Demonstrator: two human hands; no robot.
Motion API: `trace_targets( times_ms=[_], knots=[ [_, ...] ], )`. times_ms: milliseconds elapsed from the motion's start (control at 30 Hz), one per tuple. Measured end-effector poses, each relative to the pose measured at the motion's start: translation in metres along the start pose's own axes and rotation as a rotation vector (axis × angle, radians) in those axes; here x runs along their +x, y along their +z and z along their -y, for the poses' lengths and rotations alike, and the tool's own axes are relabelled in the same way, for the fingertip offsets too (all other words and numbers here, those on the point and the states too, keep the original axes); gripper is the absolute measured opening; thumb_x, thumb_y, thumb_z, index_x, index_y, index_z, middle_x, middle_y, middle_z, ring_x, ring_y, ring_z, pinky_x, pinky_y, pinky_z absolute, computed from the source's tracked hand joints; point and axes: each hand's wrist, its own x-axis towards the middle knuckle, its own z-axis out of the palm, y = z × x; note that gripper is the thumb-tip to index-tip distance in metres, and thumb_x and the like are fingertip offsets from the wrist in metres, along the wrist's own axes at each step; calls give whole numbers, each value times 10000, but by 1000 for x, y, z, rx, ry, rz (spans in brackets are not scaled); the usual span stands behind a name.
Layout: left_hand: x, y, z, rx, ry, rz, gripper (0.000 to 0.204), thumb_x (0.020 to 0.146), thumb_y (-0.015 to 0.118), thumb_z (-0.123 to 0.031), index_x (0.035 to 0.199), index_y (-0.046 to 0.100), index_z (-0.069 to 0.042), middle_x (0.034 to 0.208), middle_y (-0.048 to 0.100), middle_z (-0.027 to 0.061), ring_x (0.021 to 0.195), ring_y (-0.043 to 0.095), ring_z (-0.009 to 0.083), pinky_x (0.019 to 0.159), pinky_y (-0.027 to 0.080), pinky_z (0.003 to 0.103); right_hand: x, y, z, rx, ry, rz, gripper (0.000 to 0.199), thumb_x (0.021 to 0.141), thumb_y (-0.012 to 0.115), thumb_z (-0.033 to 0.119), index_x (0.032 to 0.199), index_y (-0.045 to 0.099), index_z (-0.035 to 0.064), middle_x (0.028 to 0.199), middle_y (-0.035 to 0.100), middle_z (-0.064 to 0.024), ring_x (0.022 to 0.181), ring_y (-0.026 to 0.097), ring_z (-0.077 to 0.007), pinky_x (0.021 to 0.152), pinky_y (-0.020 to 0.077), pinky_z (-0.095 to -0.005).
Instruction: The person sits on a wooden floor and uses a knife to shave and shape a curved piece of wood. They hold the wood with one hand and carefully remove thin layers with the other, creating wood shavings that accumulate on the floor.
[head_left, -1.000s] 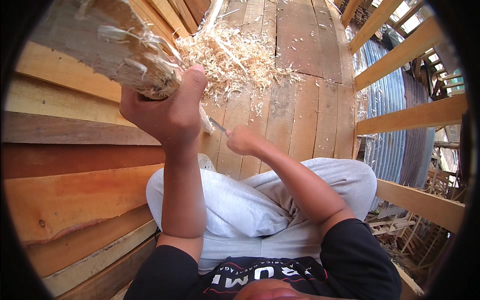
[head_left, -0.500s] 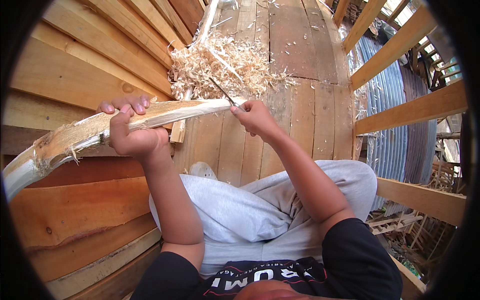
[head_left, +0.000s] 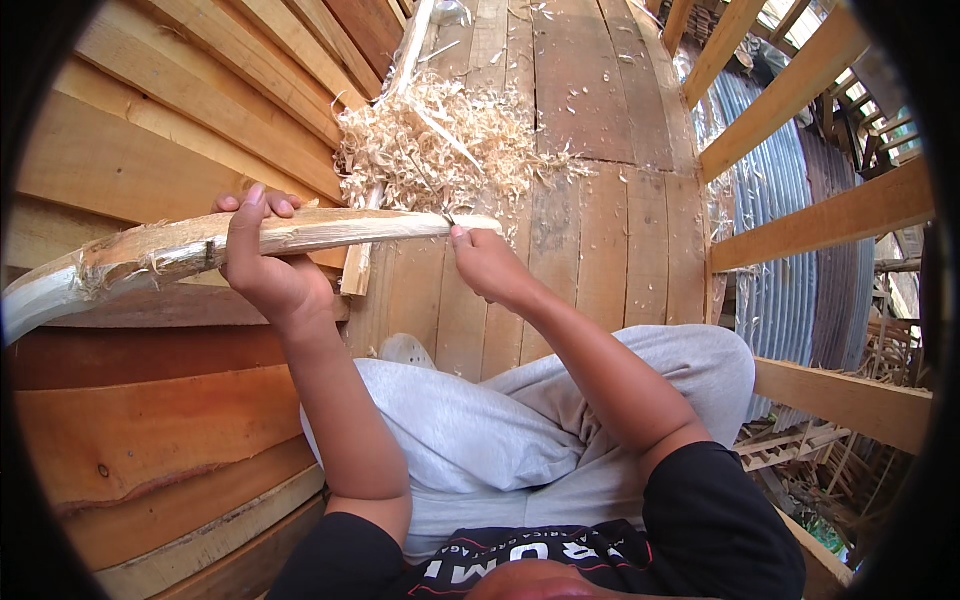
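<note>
A long, curved wooden pole (head_left: 340,233), peeled pale along much of its length, runs from the left rim to just beyond my right hand. My left hand (head_left: 275,265) is closed round it, fingertips over the far side and thumb pointing up across it. Near the pole's right end, my right hand (head_left: 488,263) grips a thin dark knife (head_left: 448,214), its blade lying across the wood. Much of the knife's handle is hidden in the fist, and the blade blends into the shavings behind. A dark band (head_left: 210,252) marks the pole left of my left hand.
A heap of curly wood shavings (head_left: 430,140) lies on the plank floor (head_left: 580,240) beyond the pole. Stacked boards (head_left: 170,400) rise on the left. A wooden railing (head_left: 810,225) stands right, with corrugated metal sheets (head_left: 765,250) outside it. My crossed legs (head_left: 470,410) are below.
My right hand with the knife has moved left and slightly nearer, so the pole's tip now shows past it. The pole's left part has risen, and my left thumb has straightened.
</note>
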Motion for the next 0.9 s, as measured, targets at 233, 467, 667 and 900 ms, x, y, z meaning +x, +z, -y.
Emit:
trace_targets(
  times_ms=[233, 467, 667, 900],
  knots=[
    [9, -14, -12, -211, -118, 466, 327, 779, 639, -79, 1065, 482, -60, 961, 490, 69, 986, 499, 220, 917, 441, 421, -2, -15, 8, 208, 147, 44, 456, 1015, 347, 387, 908, 543, -11, 655, 531, -66, 501, 516, -172, 431, 412, -351],
    [5, -28, -4, -162, 23, 184, 247, 674, 561, -33, 903, 481, -79, 814, 456, 36, 787, 529, 181, 786, 517, 393, -13, -22, 22, 231, 187, 91, 386, 1001, 404, 413, 827, 482, 77, 588, 412, 9, 438, 360, -103, 383, 274, -282],
    [9, -39, -5, -152, 68, 304, 228, 696, 597, -59, 897, 496, -95, 782, 480, 36, 756, 546, 197, 753, 500, 367, -9, -23, 19, 205, 148, 146, 425, 982, 437, 436, 811, 513, 54, 554, 380, 2, 422, 334, -102, 385, 248, -274],
    [-10, -7, 9, -19, 369, 6, 259, 754, 653, -132, 940, 478, -88, 665, 501, 46, 587, 544, 175, 582, 506, 314, -2, -13, 5, 124, 166, -12, 565, 990, 311, 406, 931, 641, -49, 763, 612, -196, 613, 584, -277, 565, 449, -421]
  ],
)
